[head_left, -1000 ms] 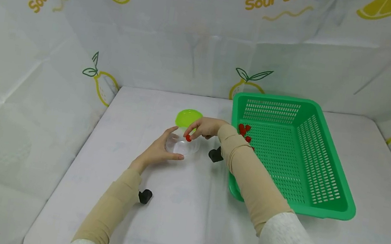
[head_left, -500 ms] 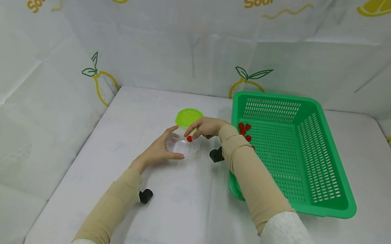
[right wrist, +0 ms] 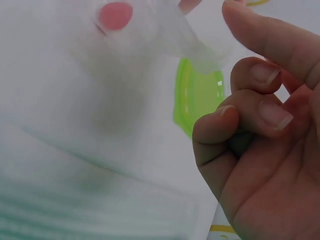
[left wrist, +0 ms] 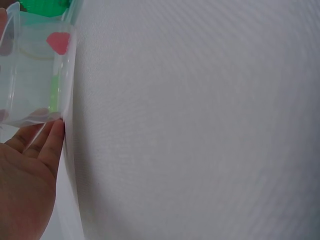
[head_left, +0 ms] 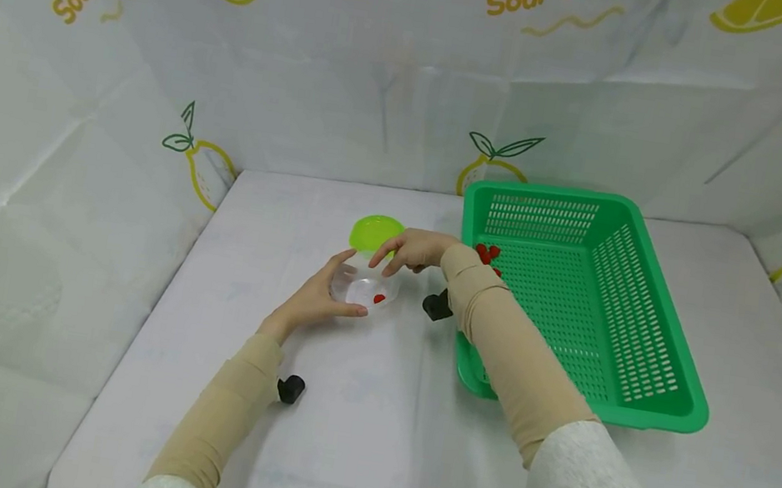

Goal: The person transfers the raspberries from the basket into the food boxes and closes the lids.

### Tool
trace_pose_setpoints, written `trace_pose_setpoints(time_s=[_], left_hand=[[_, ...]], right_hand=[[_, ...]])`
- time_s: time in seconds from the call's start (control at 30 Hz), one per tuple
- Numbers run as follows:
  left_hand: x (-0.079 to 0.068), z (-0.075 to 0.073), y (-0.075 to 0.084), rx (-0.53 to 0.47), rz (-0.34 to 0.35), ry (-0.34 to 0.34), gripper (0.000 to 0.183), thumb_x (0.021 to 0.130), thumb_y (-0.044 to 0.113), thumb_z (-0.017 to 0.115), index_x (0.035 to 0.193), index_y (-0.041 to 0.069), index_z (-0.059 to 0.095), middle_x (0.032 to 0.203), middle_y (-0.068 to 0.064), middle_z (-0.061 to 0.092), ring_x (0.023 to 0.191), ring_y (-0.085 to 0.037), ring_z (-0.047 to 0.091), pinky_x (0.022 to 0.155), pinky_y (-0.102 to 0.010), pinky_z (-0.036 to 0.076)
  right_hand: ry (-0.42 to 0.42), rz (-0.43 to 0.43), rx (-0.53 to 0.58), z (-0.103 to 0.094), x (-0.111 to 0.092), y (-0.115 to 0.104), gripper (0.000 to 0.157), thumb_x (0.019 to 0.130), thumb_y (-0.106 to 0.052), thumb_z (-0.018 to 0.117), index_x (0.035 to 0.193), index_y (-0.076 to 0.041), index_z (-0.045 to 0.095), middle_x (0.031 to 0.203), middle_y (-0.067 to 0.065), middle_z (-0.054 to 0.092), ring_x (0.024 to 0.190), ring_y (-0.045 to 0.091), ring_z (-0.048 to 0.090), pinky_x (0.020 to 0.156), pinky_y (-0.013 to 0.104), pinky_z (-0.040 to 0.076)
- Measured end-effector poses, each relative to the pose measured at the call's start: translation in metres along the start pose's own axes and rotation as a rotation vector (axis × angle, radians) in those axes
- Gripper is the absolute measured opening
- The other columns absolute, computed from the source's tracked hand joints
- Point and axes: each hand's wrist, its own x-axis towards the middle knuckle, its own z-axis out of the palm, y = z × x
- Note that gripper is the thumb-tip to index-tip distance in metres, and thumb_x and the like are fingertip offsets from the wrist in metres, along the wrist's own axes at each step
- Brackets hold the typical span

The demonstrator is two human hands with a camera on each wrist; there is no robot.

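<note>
A clear round plastic container point(head_left: 356, 296) stands on the table; my left hand point(head_left: 315, 298) holds it around its left side, thumb in front and fingers behind. One small red, strawberry-shaped piece point(head_left: 378, 299) lies inside, low against the wall in the left wrist view, where the container point(left wrist: 32, 75) is seen side-on. My right hand point(head_left: 422, 249) hovers over the container's back right rim with nothing in it. In the right wrist view its index finger and thumb are apart and the other fingers curl loosely. Behind the container lies a lime-green lid point(head_left: 376, 233).
A large green basket point(head_left: 691, 415) stands to the right, with several red pieces point(head_left: 486, 253) at its left end, partly hidden by my right forearm. Black wrist-camera mounts point(head_left: 290, 388) stick out beside both forearms. White lemon-print cloth rises behind and at both sides.
The red piece has left my right fingertips and dropped into the container. My right finger and thumb have parted, while my left hand has stayed on the container.
</note>
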Motion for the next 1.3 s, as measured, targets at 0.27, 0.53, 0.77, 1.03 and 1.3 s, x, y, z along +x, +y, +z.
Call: trace_pose_setpoints(time_s=[0.27, 0.53, 0.77, 1.03, 1.3], left_hand=[[0.001, 0.001, 0.000, -0.002, -0.014, -0.003, 0.104, 0.064, 0.052, 0.080, 0.144, 0.041, 0.015, 0.141, -0.001, 0.042, 0.138, -0.026, 0.030, 0.111, -0.056, 0.026], [0.002, -0.001, 0.002, 0.003, -0.013, -0.018, 0.105, 0.063, 0.056, 0.079, 0.144, 0.043, 0.014, 0.145, 0.002, 0.039, 0.140, -0.024, 0.029, 0.112, -0.056, 0.024], [0.001, 0.000, 0.003, -0.014, -0.032, -0.023, 0.099, 0.070, 0.045, 0.078, 0.144, 0.041, 0.014, 0.142, 0.001, 0.041, 0.139, -0.024, 0.030, 0.112, -0.055, 0.022], [0.000, 0.000, 0.003, -0.021, -0.032, -0.016, 0.099, 0.070, 0.045, 0.078, 0.145, 0.039, 0.014, 0.145, -0.002, 0.040, 0.141, -0.026, 0.027, 0.112, -0.057, 0.021], [0.000, 0.002, 0.002, -0.033, -0.027, -0.009, 0.099, 0.068, 0.048, 0.078, 0.145, 0.040, 0.015, 0.144, -0.002, 0.040, 0.141, -0.025, 0.027, 0.112, -0.057, 0.022]], right_hand=[[0.012, -0.108, -0.023, -0.009, -0.013, -0.009, 0.037, 0.088, -0.019, 0.062, 0.124, -0.013, 0.060, 0.066, -0.004, 0.037, 0.052, 0.011, 0.027, 0.054, 0.021, 0.027], [0.045, -0.182, -0.042, -0.020, -0.034, -0.016, 0.033, 0.087, -0.022, 0.063, 0.120, -0.018, 0.063, 0.072, -0.004, 0.048, 0.069, 0.013, 0.040, 0.061, 0.022, 0.034], [0.055, -0.238, -0.013, -0.030, -0.055, -0.018, 0.031, 0.088, -0.024, 0.063, 0.119, -0.021, 0.063, 0.082, -0.001, 0.057, 0.080, 0.016, 0.046, 0.071, 0.025, 0.039], [0.143, -0.312, 0.051, -0.042, -0.083, -0.008, 0.029, 0.087, -0.027, 0.066, 0.115, -0.022, 0.064, 0.071, 0.000, 0.052, 0.079, 0.020, 0.047, 0.072, 0.028, 0.040], [0.211, -0.321, 0.151, -0.049, -0.108, 0.017, 0.030, 0.086, -0.027, 0.067, 0.115, -0.018, 0.065, 0.074, 0.000, 0.050, 0.082, 0.019, 0.048, 0.079, 0.035, 0.044]])
